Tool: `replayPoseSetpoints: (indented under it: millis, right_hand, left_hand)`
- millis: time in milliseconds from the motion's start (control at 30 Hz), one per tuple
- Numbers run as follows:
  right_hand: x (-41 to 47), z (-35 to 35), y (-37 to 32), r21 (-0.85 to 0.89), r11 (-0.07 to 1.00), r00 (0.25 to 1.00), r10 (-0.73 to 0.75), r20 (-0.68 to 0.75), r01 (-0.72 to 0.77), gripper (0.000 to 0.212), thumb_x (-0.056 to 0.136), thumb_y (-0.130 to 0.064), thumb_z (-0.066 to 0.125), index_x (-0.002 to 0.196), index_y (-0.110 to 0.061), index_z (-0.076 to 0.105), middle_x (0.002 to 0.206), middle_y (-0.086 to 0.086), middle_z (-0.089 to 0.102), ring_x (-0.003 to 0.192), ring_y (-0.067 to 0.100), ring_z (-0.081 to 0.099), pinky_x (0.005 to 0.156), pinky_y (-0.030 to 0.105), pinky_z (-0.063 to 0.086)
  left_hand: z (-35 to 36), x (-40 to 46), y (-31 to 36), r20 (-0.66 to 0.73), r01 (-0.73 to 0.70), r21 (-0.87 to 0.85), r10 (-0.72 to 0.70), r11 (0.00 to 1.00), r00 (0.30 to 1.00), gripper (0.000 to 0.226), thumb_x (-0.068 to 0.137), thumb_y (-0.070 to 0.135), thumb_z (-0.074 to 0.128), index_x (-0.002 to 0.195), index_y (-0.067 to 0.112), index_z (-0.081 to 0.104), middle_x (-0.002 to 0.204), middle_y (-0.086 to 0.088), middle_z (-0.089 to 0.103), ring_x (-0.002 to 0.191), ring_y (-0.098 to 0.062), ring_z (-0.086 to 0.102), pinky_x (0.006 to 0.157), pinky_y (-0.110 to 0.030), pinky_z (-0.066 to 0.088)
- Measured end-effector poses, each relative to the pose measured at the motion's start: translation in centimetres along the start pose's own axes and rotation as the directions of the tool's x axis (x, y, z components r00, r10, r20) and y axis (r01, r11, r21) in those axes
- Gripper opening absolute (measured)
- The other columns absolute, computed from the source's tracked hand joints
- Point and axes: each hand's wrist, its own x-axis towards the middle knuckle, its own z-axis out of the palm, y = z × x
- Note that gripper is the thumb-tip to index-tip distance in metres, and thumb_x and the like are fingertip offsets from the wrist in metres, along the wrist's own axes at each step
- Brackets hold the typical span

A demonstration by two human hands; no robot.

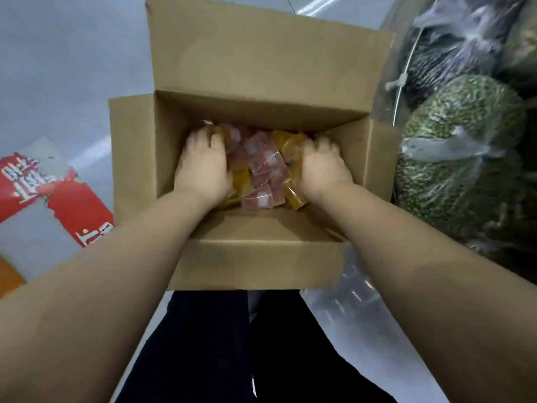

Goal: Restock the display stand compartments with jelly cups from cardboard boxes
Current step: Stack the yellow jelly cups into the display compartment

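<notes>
1. One open cardboard box [261, 117] sits on a pale floor [58, 68], all four flaps folded outward, its long axis running left to right.
2. Two bare hands reach inside: the left hand [203, 167] and right hand [325, 167] press palm-down, fingers curled into the heap; what they clamp cannot be told.
3. Jelly cups [261, 175], clear-wrapped in pink and yellow, lie jumbled on the box bottom between the hands, pointing every way, too blurred to count.

fingertips of both hands [203, 167] buried among blurred jelly cups [263, 173], grip unclear
</notes>
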Motion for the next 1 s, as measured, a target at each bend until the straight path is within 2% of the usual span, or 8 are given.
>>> replayPoseSetpoints:
  millis: [200,300,367,433,567,733,900,1000]
  right_hand:
    - [4.7,2.7,-0.7,-0.273,0.960,0.996,0.081,0.033,-0.069,0.051,0.095,-0.024,0.045,0.138,-0.004,0.026,0.138,0.018,0.040,0.126,0.030,0.037,0.097,0.035,0.034]
    - [4.2,2.8,-0.5,-0.195,0.979,0.999,0.053,0.002,-0.052,0.051,0.091,-0.011,0.050,0.137,-0.005,0.028,0.133,0.020,0.040,0.118,0.033,0.047,0.092,0.038,0.040]
    - [2.9,2.5,-0.3,-0.005,0.999,0.999,0.037,0.007,-0.037,0.055,0.088,-0.013,0.057,0.135,-0.006,0.029,0.131,0.019,0.041,0.113,0.035,0.052,0.087,0.039,0.044]
    - [0.6,1.6,-0.1,0.293,0.954,0.998,0.062,0.007,-0.062,0.055,0.082,-0.020,0.065,0.127,-0.009,0.036,0.124,0.016,0.049,0.108,0.035,0.055,0.082,0.036,0.044]
    - [-7.4,-3.0,-0.4,0.805,0.572,0.975,0.217,0.037,-0.158,0.054,0.070,-0.015,0.070,0.116,-0.020,0.042,0.100,-0.001,0.058,0.090,0.021,0.058,0.074,0.024,0.042]
    - [-22.2,-14.9,-0.9,0.985,0.164,0.963,0.270,0.005,-0.051,0.057,0.065,-0.007,0.068,0.113,-0.022,0.042,0.086,-0.018,0.054,0.071,-0.011,0.054,0.066,0.002,0.040]
    - [-35.2,-27.9,-0.4,0.985,-0.105,0.947,0.306,-0.099,0.137,0.055,0.070,0.000,0.063,0.115,-0.022,0.040,0.094,-0.005,0.062,0.079,0.002,0.058,0.076,0.018,0.046]
    - [-41.9,-32.7,0.2,0.963,-0.149,0.907,0.393,-0.150,0.223,0.050,0.077,-0.002,0.066,0.115,-0.023,0.041,0.096,-0.002,0.063,0.085,0.009,0.060,0.081,0.029,0.050]
  left_hand:
    - [2.7,5.9,0.4,0.029,0.174,0.187,-0.182,0.967,0.983,0.039,0.095,0.010,0.036,0.134,0.003,0.036,0.138,-0.020,0.037,0.127,-0.035,0.032,0.102,-0.040,0.029]
    - [3.3,5.2,0.3,-0.003,0.157,0.154,-0.159,0.975,0.987,0.040,0.094,0.014,0.043,0.132,0.001,0.037,0.134,-0.023,0.040,0.123,-0.038,0.037,0.099,-0.041,0.032]
    - [3.4,3.8,0.0,-0.024,0.177,-0.050,-0.178,0.983,0.984,0.050,0.091,0.021,0.054,0.133,0.003,0.035,0.132,-0.023,0.044,0.121,-0.039,0.041,0.098,-0.043,0.034]
    - [2.6,1.4,0.3,0.013,0.212,-0.419,-0.228,0.883,0.974,0.062,0.087,0.024,0.062,0.138,0.009,0.031,0.132,-0.017,0.048,0.121,-0.036,0.046,0.102,-0.042,0.037]
    - [-2.2,-6.6,3.1,0.047,0.172,-0.781,-0.219,0.600,0.975,0.075,0.080,0.014,0.069,0.142,0.013,0.026,0.123,-0.003,0.054,0.113,-0.020,0.055,0.103,-0.040,0.041]
    - [-15.3,-17.7,9.2,-0.027,-0.014,-0.856,-0.016,0.517,1.000,0.075,0.063,0.019,0.059,0.133,0.027,0.033,0.113,0.012,0.055,0.101,0.003,0.056,0.094,-0.023,0.046]
    - [-29.4,-26.1,16.8,-0.210,-0.351,-0.830,0.341,0.433,0.916,0.061,0.071,0.006,0.058,0.119,0.035,0.034,0.088,0.024,0.057,0.075,0.009,0.056,0.061,-0.008,0.046]
    - [-34.5,-31.0,21.5,-0.245,-0.476,-0.781,0.503,0.404,0.829,0.058,0.076,0.015,0.064,0.122,0.033,0.035,0.086,0.027,0.058,0.074,0.008,0.056,0.065,-0.008,0.045]
